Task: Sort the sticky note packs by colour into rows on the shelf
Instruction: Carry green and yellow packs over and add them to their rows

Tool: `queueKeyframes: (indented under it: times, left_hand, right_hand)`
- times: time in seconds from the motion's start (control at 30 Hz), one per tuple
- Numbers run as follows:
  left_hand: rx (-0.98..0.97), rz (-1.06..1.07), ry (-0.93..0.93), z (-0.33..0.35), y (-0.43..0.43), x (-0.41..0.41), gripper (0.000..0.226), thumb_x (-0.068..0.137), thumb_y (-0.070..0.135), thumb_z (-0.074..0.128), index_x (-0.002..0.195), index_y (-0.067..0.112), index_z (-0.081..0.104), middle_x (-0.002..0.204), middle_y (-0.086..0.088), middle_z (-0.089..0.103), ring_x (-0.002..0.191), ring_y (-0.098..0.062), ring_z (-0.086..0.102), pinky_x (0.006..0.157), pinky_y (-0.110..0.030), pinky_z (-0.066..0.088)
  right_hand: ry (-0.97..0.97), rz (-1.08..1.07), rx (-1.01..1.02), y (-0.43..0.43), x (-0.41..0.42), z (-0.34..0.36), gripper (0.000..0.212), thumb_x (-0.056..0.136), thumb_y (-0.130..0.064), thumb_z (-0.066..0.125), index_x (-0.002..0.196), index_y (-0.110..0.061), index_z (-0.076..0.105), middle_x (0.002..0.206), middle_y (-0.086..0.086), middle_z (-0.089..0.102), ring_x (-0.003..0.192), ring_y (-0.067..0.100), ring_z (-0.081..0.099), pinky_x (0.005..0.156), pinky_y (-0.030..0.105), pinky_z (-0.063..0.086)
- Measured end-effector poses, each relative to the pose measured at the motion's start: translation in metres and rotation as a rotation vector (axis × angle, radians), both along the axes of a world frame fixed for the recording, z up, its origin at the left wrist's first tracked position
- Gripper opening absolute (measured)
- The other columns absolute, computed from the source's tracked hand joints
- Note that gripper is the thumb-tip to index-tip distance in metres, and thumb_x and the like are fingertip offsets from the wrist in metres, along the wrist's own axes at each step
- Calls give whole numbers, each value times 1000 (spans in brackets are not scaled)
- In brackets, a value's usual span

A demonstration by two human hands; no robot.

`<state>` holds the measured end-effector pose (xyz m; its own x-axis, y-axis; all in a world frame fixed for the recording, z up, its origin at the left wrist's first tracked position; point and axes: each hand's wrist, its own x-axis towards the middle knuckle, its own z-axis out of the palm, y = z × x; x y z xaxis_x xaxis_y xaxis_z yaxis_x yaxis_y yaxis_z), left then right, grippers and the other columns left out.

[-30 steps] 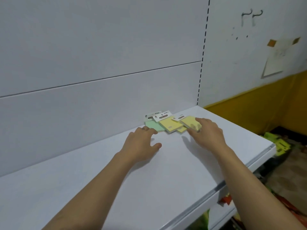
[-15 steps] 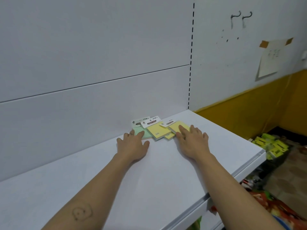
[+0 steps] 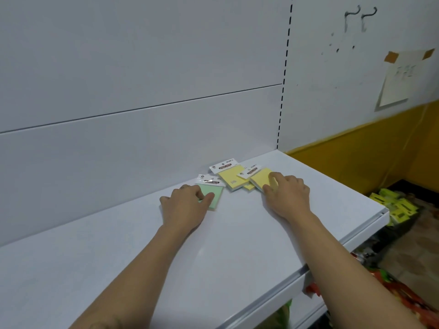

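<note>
The sorting is just starting: the packs lie bunched at the far right of the shelf [image 3: 213, 269], close to the back panel [image 3: 142, 162], not yet in rows. The left hand [image 3: 187, 206] has its grip closed on the green pack [image 3: 213, 197], thumb on top and fingers curled at its left edge, and this pack sits a little apart, left of the rest. The right hand [image 3: 288, 198] has its grip curled on the near edge of the right yellow pack [image 3: 260, 180], which overlaps a smaller yellow one [image 3: 248, 186] and lies just beside the far yellow pack [image 3: 231, 179].

The next move likely calls for drawing green leftward and lining the yellows up on their own, taking care not to drag the overlapped pack along.

The shelf is smooth and white. A slotted upright [image 3: 283, 91] ends the panel. On the wall to the right are two hooks [image 3: 361, 17] and a taped paper [image 3: 401, 79] above a yellow band [image 3: 356, 157]. Packaged goods [image 3: 396, 205] lie on the floor.
</note>
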<state>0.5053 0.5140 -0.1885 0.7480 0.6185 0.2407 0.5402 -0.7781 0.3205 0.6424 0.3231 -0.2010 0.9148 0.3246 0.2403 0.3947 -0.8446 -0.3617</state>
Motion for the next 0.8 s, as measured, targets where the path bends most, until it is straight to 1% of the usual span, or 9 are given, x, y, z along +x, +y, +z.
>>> queueKeyframes:
  times: [0.1, 0.13, 0.2, 0.3, 0.37, 0.43, 0.57, 0.67, 0.8]
  left_hand:
    - [-19, 27, 11, 1, 2, -10, 25, 87, 52, 55, 80, 28, 54, 102, 6, 60, 102, -19, 56, 83, -38, 29]
    - [-35, 33, 23, 0, 3, -13, 27, 86, 53, 54, 89, 27, 55, 107, 5, 59, 106, -19, 54, 86, -38, 30]
    - [-58, 40, 65, -2, 4, -20, 45, 87, 59, 50, 114, 23, 51, 120, 2, 56, 117, -22, 46, 90, -41, 32]
    - [-76, 22, 77, -5, 4, -26, 67, 84, 69, 43, 133, 22, 40, 132, 0, 53, 126, -25, 39, 94, -43, 32]
    - [-78, 9, 78, -5, 2, -28, 72, 83, 70, 44, 136, 23, 38, 133, 2, 53, 127, -24, 38, 93, -43, 32]
    - [-65, -5, 96, -3, 0, -28, 71, 82, 67, 49, 136, 22, 39, 133, 2, 52, 127, -24, 38, 92, -42, 31]
    - [-109, 13, 166, 2, 1, -26, 69, 77, 65, 59, 126, 19, 45, 128, -6, 50, 124, -28, 40, 93, -41, 34]
    - [-248, 43, 185, 3, 9, -27, 73, 65, 67, 69, 114, 17, 52, 120, -6, 55, 115, -29, 49, 93, -40, 41]
    - [-486, 27, 51, 3, 14, -33, 83, 50, 60, 80, 115, 18, 50, 115, -1, 59, 108, -25, 56, 96, -43, 43]
  right_hand:
    - [28, -27, 0, -1, -6, 3, 62, 91, -52, 48, 142, -22, 34, 135, 14, 45, 125, 33, 36, 101, 42, 27]
    - [37, -34, 19, -2, -7, 4, 69, 88, -55, 51, 145, -21, 31, 136, 13, 43, 126, 32, 34, 102, 43, 26]
    - [61, -38, 77, -5, -10, 3, 80, 84, -57, 58, 148, -18, 27, 139, 13, 38, 129, 32, 31, 104, 42, 25]
    - [147, 9, 294, -8, -13, 5, 86, 80, -45, 71, 148, -15, 27, 139, 9, 31, 131, 27, 33, 106, 35, 27]
    - [196, 54, 458, -10, -16, 8, 79, 79, -30, 76, 145, -17, 33, 136, 5, 29, 126, 21, 40, 102, 26, 29]
    - [159, 70, 547, -12, -19, 10, 68, 78, -19, 77, 137, -21, 43, 132, 3, 33, 118, 17, 44, 97, 23, 30]
    - [66, 106, 705, -14, -22, 10, 49, 77, -11, 74, 118, -26, 53, 120, -6, 51, 109, 14, 51, 90, 28, 42]
    - [133, 159, 852, -10, -26, 12, 38, 76, -8, 73, 103, -25, 53, 99, -14, 58, 92, 11, 56, 71, 21, 44]
    - [170, 179, 880, -5, -23, 8, 32, 76, -8, 75, 91, -22, 50, 89, -9, 58, 83, 13, 58, 69, 24, 45]
